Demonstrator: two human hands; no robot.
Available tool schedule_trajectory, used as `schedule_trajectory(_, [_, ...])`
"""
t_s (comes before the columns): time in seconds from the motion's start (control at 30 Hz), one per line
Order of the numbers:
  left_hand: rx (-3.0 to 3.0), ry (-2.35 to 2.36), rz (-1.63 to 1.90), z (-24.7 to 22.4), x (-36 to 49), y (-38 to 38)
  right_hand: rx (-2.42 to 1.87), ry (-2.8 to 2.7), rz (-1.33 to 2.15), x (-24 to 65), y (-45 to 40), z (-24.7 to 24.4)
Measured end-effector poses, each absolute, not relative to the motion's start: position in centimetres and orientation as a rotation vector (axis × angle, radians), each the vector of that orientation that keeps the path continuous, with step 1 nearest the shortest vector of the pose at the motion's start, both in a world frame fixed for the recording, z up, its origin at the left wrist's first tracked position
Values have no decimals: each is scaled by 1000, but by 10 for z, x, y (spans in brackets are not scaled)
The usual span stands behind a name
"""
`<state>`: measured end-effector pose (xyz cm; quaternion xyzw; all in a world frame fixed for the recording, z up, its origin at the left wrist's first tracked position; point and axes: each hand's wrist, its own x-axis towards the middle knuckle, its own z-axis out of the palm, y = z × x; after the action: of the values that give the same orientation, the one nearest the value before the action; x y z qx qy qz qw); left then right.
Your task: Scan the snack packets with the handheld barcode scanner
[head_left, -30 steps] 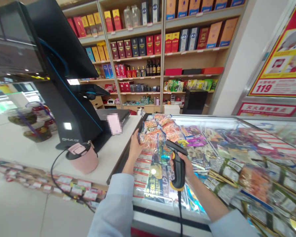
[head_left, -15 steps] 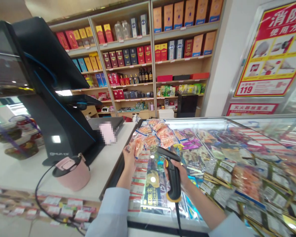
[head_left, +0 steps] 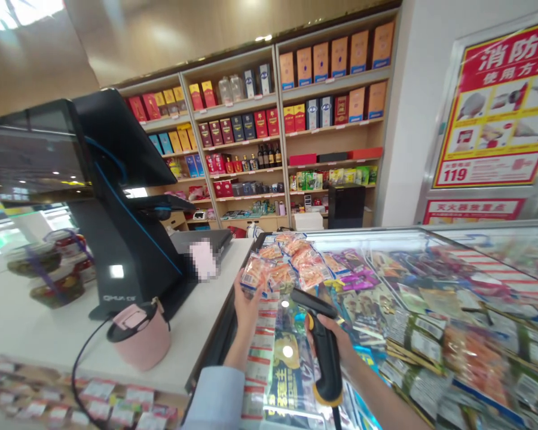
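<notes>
Two hands (head_left: 248, 313) (head_left: 341, 346), one scanner (head_left: 325, 358), one packet (head_left: 255, 273)

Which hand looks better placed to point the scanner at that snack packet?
Probably the right hand: it grips the barcode scanner, while the left hand is holding the snack packet.

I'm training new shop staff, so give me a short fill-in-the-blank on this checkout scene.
The right hand holds a black ____.
The left hand holds a clear packet of ____ snacks.
The tub on the white counter is ____.
The red and yellow poster shows the number ____.

Missing words: barcode scanner; orange; pink; 119.
</notes>
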<state>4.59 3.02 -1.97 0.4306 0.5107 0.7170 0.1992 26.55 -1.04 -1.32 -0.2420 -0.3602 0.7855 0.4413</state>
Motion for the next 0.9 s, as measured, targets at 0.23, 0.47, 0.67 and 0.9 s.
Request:
schedule_trajectory(0.23, [1483, 1580, 1942, -21, 56, 26, -546, -988, 1977, 266, -15, -19])
schedule_trajectory(0.47, [1733, 1694, 1873, -23, 56, 25, -561, -981, 1986, 265, -13, -19])
schedule_trajectory(0.67, [1765, 1747, 1889, -19, 58, 23, -564, -951, 1977, 265, -15, -16])
schedule_trajectory(0.9, [1763, 1742, 1848, -19, 58, 22, -554, -956, 1978, 264, -15, -16])
